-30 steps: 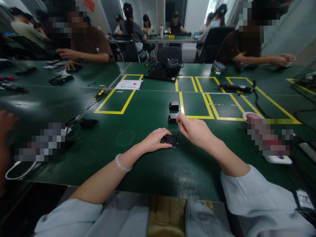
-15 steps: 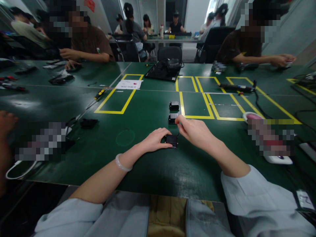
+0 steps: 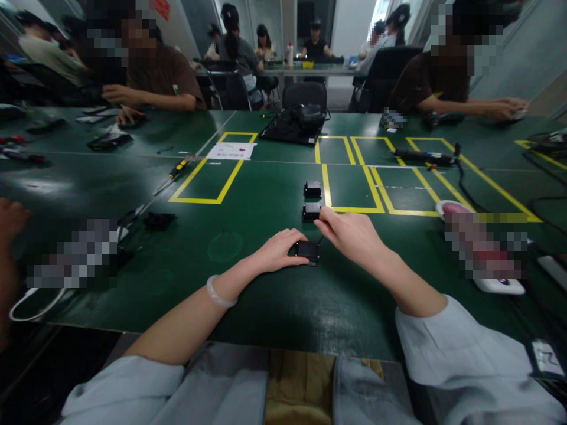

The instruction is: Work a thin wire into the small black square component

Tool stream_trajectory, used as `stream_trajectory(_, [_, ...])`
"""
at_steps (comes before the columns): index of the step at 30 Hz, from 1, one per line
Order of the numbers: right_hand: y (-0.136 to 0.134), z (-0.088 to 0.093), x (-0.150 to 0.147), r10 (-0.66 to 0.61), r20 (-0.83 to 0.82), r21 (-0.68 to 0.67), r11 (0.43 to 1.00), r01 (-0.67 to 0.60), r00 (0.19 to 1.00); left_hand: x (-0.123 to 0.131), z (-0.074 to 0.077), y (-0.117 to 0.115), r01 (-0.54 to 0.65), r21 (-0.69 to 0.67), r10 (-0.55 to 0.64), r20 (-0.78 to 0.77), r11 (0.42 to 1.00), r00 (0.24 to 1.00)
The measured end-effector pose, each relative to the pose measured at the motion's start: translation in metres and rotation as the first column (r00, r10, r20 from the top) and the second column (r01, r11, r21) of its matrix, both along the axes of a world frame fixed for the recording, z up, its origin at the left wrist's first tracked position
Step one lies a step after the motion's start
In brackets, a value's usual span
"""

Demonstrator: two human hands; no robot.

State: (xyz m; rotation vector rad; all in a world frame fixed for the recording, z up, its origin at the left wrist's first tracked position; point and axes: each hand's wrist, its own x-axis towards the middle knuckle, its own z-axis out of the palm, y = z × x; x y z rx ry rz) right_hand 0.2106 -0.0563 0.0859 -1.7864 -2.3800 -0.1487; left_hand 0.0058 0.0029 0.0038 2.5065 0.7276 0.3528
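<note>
My left hand rests on the green table, fingers curled against the left side of a small black box. My right hand hovers just right of that box, its fingers pinched around a thin black wire that runs down to the box. Two more small black boxes, one close to my right fingertips and one farther back, stand in a row beyond it.
Yellow tape rectangles mark the table. A screwdriver and a white paper lie at the left, a black tray at the back, a corded tool at the right. Other people sit around the table.
My right hand has shifted slightly, lowering its pinched fingertips from beside the middle box toward the near box. My left hand has stayed put.
</note>
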Motion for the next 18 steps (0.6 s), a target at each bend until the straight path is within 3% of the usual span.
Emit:
stream_trajectory(9, [-0.0003, 0.0002, 0.0016, 0.103, -0.154, 0.002, 0.995, -0.104, 0.983, 0.0010, 0.0032, -0.0011, -0.001, -0.011, 0.001, 0.005, 1.000, 1.000])
stream_trajectory(18, [0.0002, 0.0007, -0.0004, 0.040, -0.036, 0.009, 0.999, -0.040, 0.999, 0.0001, -0.0003, 0.0000, 0.001, -0.007, -0.001, 0.012, 1.000, 1.000])
